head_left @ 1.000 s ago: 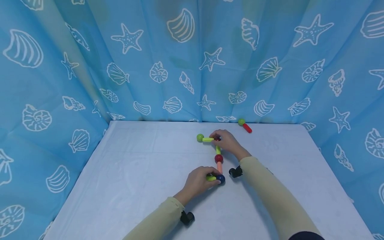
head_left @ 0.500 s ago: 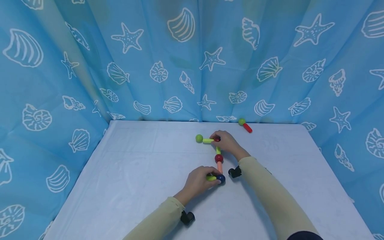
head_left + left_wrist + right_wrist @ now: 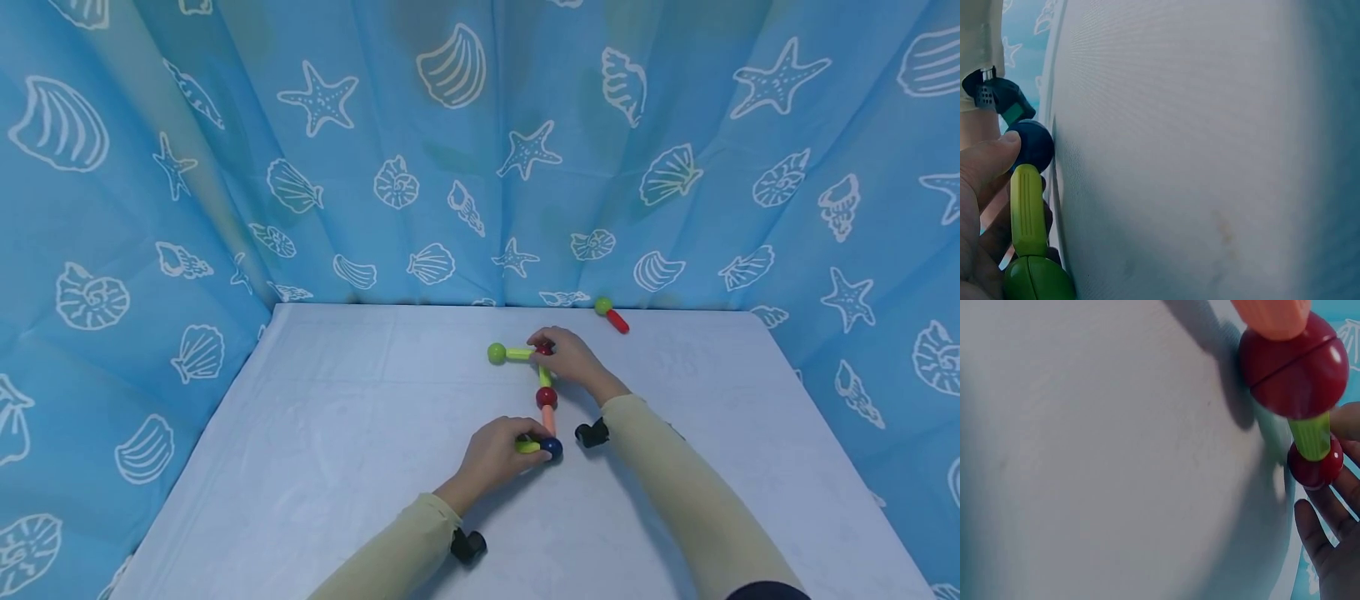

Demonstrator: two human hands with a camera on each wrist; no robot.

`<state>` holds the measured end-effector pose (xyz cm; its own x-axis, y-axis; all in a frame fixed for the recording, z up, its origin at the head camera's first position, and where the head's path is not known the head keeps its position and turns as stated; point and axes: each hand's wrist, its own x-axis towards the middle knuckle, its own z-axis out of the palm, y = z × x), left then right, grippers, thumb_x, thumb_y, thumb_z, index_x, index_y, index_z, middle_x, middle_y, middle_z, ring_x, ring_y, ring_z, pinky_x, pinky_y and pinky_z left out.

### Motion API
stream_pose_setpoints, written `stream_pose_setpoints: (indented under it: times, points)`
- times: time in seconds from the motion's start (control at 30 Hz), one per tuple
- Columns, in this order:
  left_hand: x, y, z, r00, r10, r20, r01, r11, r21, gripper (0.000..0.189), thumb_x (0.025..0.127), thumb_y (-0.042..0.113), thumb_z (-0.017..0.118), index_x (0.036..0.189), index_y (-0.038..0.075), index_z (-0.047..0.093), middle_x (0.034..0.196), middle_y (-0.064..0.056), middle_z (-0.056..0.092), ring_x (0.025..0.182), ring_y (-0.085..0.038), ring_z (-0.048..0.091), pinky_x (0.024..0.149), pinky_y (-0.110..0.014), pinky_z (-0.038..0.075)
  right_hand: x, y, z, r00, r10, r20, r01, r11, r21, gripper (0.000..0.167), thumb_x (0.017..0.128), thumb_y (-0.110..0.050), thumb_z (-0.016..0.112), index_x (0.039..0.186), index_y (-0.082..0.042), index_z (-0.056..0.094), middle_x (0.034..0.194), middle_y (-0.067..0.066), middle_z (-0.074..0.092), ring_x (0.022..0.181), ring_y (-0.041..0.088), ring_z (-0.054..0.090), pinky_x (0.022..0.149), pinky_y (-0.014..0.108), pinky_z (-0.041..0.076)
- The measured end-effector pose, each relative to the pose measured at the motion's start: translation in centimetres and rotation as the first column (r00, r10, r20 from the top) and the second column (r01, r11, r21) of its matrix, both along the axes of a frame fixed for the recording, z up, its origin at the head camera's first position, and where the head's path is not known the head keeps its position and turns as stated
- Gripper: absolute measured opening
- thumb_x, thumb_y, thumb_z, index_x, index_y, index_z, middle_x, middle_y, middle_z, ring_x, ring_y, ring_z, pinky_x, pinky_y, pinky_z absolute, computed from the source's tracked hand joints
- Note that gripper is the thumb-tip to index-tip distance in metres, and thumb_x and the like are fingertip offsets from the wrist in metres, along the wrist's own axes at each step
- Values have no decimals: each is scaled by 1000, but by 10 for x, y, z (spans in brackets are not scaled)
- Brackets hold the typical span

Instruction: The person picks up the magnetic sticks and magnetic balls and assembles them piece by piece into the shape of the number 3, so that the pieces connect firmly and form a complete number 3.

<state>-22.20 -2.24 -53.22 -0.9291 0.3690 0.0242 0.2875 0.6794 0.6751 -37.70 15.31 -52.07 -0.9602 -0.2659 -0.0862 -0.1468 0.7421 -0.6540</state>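
A chain of magnetic rods and balls lies across the white table. My left hand [image 3: 491,458] pinches the navy blue ball [image 3: 552,448] at its near end. From that ball a yellow-green rod [image 3: 1027,209] runs back under the palm to a green ball [image 3: 1038,278]. A peach rod [image 3: 549,420] leads from the blue ball to a red ball [image 3: 547,397], then another yellow-green rod [image 3: 545,377] continues up. At the far corner my right hand [image 3: 572,358] grips a second red ball [image 3: 1315,467]. Leftward from there, a lime rod [image 3: 519,354] ends in a light green ball [image 3: 497,353].
Near the back edge of the white table [image 3: 337,400], a loose red rod [image 3: 618,322] is joined to a green ball [image 3: 603,306]. A blue curtain [image 3: 450,167] with shells and starfish hangs behind and at both sides.
The light green ball and its lime rod have swung slightly toward me and a little left, pivoting at the red ball in my right hand. Both hands stay nearly in place.
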Motion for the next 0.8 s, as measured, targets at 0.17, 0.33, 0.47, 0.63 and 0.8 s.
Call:
stream_pose_setpoints:
  times: [0.17, 0.33, 0.47, 0.63, 0.8]
  points:
    - [0, 0, -2, 1000, 2, -1, -2, 1000, -11, 24, 89, 32, 81, 112, 31, 76, 111, 15, 72, 101, -8, 60, 90, -31, 51, 3, 9, -5, 1000, -15, -7, 15, 1000, -19, 38, 97, -24, 69, 133, -16, 61, 127, 8, 61, 120, 28, 56, 102, 46, 49]
    - [0, 0, -2, 1000, 2, -9, -2, 1000, -17, 24, 89, 32, 81, 112, 31, 76, 111, 15, 72, 102, -9, 61, 92, -31, 51, 5, 16, -7, 999, -40, -1, 40, 999, -23, 38, 98, -25, 69, 133, -16, 59, 125, 9, 62, 120, 28, 56, 100, 45, 51]
    - [-1, 0, -3, 1000, 0, -13, -1, 1000, -16, 23, 89, 33, 81, 111, 30, 76, 111, 15, 72, 101, -8, 61, 91, -31, 51, 8, 18, -5, 999, -33, 8, 34, 999, -27, 34, 98, -25, 68, 130, -16, 60, 123, 8, 62, 119, 28, 56, 101, 45, 50]
    - [-1, 1, -3, 1000, -1, -9, 1, 1000, -11, 23, 88, 33, 81, 111, 30, 76, 110, 15, 72, 99, -8, 60, 90, -31, 51, 11, 19, -2, 1000, -22, 19, 23, 999, -35, 31, 100, -23, 66, 130, -17, 61, 124, 8, 62, 119, 28, 55, 102, 46, 49]
    - [0, 1, -2, 1000, 4, -4, -4, 1000, -13, 24, 89, 33, 81, 112, 31, 76, 110, 15, 72, 99, -8, 60, 90, -30, 51, 8, 21, -5, 999, -27, 19, 27, 999, -43, 33, 100, -25, 66, 132, -17, 60, 123, 7, 63, 118, 27, 56, 101, 45, 49]
